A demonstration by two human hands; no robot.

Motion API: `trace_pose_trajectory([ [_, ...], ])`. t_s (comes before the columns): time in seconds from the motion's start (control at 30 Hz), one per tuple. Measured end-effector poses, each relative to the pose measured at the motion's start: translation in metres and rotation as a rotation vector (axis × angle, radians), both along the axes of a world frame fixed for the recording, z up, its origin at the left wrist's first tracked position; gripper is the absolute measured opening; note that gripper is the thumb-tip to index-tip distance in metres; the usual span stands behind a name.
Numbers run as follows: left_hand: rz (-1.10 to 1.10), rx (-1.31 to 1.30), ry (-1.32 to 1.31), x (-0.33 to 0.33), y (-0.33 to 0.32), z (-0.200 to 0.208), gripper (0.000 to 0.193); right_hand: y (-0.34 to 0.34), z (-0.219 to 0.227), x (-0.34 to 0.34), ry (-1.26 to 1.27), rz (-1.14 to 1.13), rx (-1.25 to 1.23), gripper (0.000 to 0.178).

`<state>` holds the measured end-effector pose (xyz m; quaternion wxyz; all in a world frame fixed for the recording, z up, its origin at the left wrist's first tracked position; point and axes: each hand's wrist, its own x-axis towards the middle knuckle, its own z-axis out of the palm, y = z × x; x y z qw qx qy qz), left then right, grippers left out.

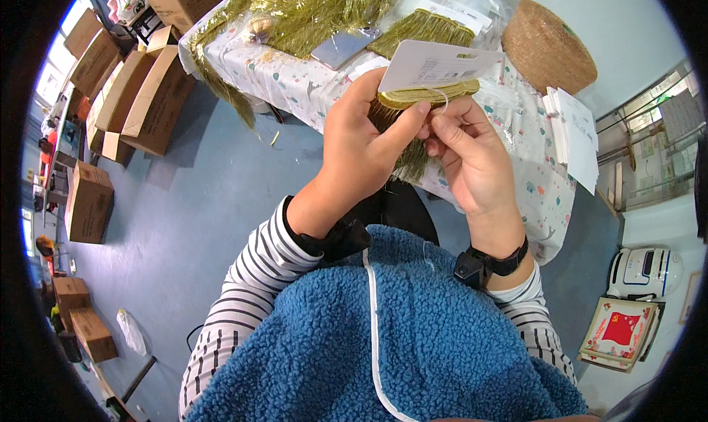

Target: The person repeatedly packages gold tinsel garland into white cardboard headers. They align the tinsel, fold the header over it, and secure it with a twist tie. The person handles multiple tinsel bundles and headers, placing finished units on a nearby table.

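Left grip (358,133) clamps the olive-gold tinsel fringe (410,96); right grip (476,155), pinched at the thin white loop (445,95), should work gently.

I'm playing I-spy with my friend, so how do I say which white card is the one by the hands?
Find the cloth-covered table, then the left hand at its near edge. That hand holds a bundle of gold fringe, and the white card sits along its top. Unlike the white stack on the table's right side, this card is held up with the fringe.
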<state>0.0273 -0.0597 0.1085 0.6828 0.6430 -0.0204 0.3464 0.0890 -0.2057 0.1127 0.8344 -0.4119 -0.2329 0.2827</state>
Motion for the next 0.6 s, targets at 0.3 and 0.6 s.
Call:
trace_pose_trajectory([
  [0.3,0.012,0.043,0.044,-0.0072,0.0007,0.0074,0.025,-0.0015,-0.0021,-0.0043,-0.098,0.027,-0.054,0.003],
  [0.6,0.071,0.114,-0.033,-0.0046,-0.0032,0.0047,0.025,-0.0045,-0.0065,-0.0041,-0.108,-0.041,-0.124,0.015],
])
